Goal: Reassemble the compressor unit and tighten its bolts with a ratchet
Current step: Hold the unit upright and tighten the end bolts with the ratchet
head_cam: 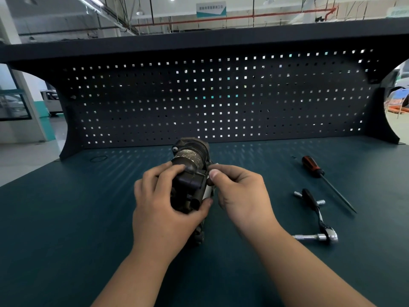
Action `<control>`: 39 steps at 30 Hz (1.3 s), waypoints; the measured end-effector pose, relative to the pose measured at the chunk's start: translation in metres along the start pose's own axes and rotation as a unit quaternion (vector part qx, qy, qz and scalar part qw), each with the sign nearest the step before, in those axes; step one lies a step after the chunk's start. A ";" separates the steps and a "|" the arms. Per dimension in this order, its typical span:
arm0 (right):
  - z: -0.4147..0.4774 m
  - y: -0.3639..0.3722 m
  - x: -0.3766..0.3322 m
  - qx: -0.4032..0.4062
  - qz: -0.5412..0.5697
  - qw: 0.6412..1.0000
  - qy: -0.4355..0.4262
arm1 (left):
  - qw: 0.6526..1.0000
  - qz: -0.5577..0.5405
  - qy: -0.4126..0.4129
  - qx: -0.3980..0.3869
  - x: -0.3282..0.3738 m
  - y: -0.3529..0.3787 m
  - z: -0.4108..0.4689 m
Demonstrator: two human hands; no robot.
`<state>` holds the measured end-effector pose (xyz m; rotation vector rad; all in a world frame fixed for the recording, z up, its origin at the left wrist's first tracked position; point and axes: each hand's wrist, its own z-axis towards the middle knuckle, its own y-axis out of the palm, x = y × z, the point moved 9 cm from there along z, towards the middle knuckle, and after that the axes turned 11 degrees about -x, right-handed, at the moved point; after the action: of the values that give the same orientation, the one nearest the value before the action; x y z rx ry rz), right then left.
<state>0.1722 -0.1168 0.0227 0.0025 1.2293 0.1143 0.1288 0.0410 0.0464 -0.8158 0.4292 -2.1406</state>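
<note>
The left hand (163, 202) holds the dark round metal compressor unit (190, 165) on the green table (66, 207). The right hand (239, 191) pinches a tiny pale piece (215, 164) beside it.

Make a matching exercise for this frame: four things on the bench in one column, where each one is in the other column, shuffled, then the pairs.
Things:
1. compressor
2. ratchet
3. screwdriver
4. black ring

Places:
A. lying flat at the far left of the table
B. lying farthest right, red and black handle at the far end
C. gripped by the left hand, mid-table
D. lying right of the compressor, with an extension bar attached

Pairs: 1-C, 2-D, 3-B, 4-A
</note>
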 end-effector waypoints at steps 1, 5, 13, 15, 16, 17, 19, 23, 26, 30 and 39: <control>0.000 0.002 0.003 -0.013 0.024 1.000 0.008 | 1.000 -0.001 0.001 -0.001 0.000 0.000 0.000; 0.001 0.008 0.009 -0.074 0.141 0.987 0.020 | 1.000 -0.010 0.004 -0.012 0.000 0.000 -0.001; 0.003 0.006 0.021 -0.071 0.225 0.970 0.062 | 0.998 -0.034 0.008 -0.045 0.000 0.000 -0.003; 0.003 0.006 0.021 -0.075 0.232 0.968 0.058 | 0.998 -0.037 0.006 -0.047 0.000 0.000 -0.003; 0.003 0.005 0.020 -0.075 0.230 0.969 0.050 | 0.998 -0.039 0.006 -0.048 0.000 -0.001 -0.004; 0.003 0.003 0.018 -0.071 0.217 0.973 0.038 | 0.998 -0.040 0.007 -0.048 0.000 -0.001 -0.004; 0.004 -0.001 0.013 -0.063 0.164 0.984 0.014 | 0.998 -0.043 0.007 -0.052 0.000 -0.001 -0.004; 0.004 -0.005 0.010 -0.053 0.090 0.994 -0.001 | 0.998 -0.036 0.011 -0.057 0.001 0.000 -0.004; 0.002 -0.004 0.012 -0.052 0.066 0.996 -0.002 | 0.998 -0.033 0.010 -0.054 0.001 -0.001 -0.004; 0.001 0.000 0.013 -0.053 0.052 0.997 0.021 | 0.998 -0.030 0.012 -0.047 0.001 -0.002 -0.004; 0.005 0.005 0.017 -0.042 -0.013 0.996 0.082 | 0.999 -0.032 0.007 -0.038 0.001 -0.002 -0.004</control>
<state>0.1816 -0.1097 0.0090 -0.0972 1.3881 0.1463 0.1245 0.0413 0.0450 -0.8682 0.5002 -2.2017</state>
